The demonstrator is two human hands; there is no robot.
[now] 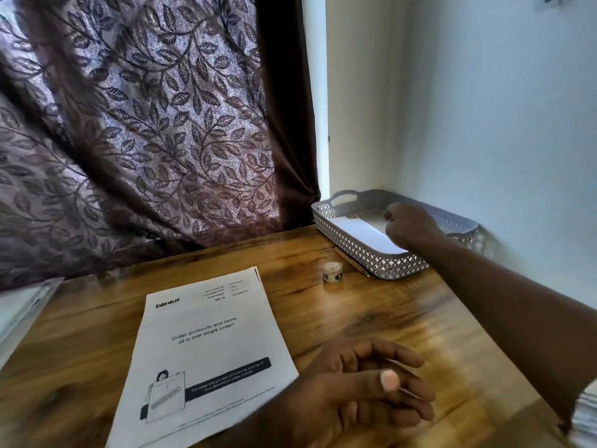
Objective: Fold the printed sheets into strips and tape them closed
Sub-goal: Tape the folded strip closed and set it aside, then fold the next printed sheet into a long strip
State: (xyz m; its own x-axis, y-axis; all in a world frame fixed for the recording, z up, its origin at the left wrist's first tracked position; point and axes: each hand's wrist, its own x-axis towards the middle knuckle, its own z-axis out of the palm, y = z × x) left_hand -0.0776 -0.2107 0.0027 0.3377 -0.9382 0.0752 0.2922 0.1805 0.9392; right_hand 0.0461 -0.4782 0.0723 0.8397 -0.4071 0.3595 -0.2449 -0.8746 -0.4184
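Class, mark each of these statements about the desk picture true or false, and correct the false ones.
1. The right hand reaches into the grey basket. True.
2. The tape roll lies inside the basket. False: it sits on the wooden table, just in front of the basket.
3. The top printed sheet lies flat and unfolded. True.
4. The left hand grips the tape roll. False: it holds nothing, and its fingers are relaxed, near the sheet's right edge.
5. White paper lies in the basket. True.
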